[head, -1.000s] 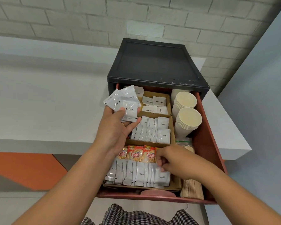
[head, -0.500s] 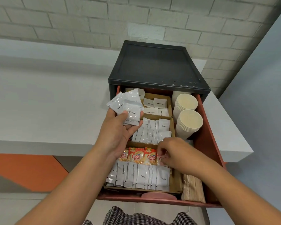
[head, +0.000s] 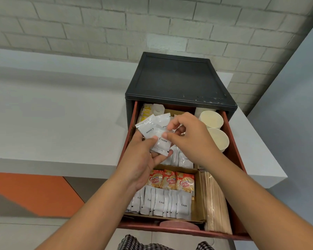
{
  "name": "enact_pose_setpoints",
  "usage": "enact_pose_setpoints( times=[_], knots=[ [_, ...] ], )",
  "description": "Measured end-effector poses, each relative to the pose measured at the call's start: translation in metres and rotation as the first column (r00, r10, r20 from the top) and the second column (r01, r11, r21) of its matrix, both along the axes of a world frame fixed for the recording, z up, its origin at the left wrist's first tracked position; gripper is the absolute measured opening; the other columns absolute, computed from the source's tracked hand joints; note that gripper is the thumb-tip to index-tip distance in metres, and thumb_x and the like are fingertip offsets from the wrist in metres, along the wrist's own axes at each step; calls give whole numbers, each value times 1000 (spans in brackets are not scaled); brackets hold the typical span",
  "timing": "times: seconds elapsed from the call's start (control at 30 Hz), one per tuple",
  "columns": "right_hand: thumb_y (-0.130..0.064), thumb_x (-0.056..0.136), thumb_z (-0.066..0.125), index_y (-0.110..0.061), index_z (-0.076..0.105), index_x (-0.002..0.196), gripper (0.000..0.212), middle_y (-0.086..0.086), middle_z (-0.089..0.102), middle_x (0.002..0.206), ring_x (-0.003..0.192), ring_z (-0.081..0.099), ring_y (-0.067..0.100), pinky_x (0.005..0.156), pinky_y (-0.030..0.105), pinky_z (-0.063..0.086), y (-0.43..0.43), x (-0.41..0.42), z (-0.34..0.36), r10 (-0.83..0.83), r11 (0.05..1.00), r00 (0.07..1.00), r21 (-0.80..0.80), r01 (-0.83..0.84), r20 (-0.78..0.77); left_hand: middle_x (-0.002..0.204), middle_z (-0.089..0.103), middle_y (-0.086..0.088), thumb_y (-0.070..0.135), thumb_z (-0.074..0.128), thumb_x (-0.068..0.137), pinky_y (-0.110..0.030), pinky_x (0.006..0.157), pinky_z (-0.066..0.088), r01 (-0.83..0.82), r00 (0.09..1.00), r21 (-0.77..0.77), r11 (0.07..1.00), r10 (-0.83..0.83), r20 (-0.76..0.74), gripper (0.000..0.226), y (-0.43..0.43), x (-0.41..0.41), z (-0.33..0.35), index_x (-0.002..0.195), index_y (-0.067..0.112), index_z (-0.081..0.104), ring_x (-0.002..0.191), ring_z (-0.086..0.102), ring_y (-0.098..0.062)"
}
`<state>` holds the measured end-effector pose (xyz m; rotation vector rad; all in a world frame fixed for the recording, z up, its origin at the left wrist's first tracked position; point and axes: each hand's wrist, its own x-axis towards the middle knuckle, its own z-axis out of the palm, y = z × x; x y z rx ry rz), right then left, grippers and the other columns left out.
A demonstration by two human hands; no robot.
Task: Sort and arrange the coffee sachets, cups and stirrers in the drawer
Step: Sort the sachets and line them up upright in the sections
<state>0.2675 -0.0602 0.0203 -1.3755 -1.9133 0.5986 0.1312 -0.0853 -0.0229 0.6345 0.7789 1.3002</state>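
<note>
Left hand (head: 143, 159) grips cream sachets (head: 160, 139) | right hand (head: 192, 139) pinches one | white counter (head: 61, 114), brick wall (head: 98, 24)

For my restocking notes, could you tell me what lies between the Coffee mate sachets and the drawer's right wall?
Head view: a bare strip of cardboard tray, then the wooden stirrers.

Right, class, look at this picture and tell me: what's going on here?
A person is sorting an open red drawer. The left hand holds a fan of white Cream sachets above it, and the right hand pinches one of them. Below, a row of Cream sachets stands at the front, Coffee mate sachets behind it, wooden stirrers along the right side and paper cups at the back right.
</note>
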Motion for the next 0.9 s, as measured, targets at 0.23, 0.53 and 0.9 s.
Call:
enact_pose_setpoints(
  times=[0.23, 0.53, 0.9],
  knots=[
    [-22, 90, 66, -24, 61, 83, 9, -9, 63, 83, 79, 61, 7, 67, 19, 52, 2, 12, -3, -6, 994, 997, -107, -2, -71, 117, 72, -2, 15, 43, 104, -37, 71, 61, -16, 1000, -38, 999, 16, -5, 29, -1, -7, 0, 123, 31, 59, 103, 71, -28],
    [-9, 91, 63, -30, 62, 103, 23, -5, 64, 100, 87, 69, 12, 75, 28, 60, 0, 22, 6, 38, 985, 968, -153, -78, -247, 115, 73, -2, 14, 45, 104, -35, 71, 61, -39, 998, -9, 999, 39, -56, 30, 2, -8, -1, 124, 33, 59, 101, 72, -29],
    [4, 77, 74, -9, 69, 87, 16, 4, 58, 104, 104, 55, 17, 77, 19, 50, -13, 8, -20, 36, 886, 993, 455, -84, 112, 122, 70, -1, 14, 50, 102, -36, 79, 59, 58, 998, 70, 996, -57, -20, 34, -4, 6, 4, 130, 30, 58, 110, 68, -24]
  ],
)
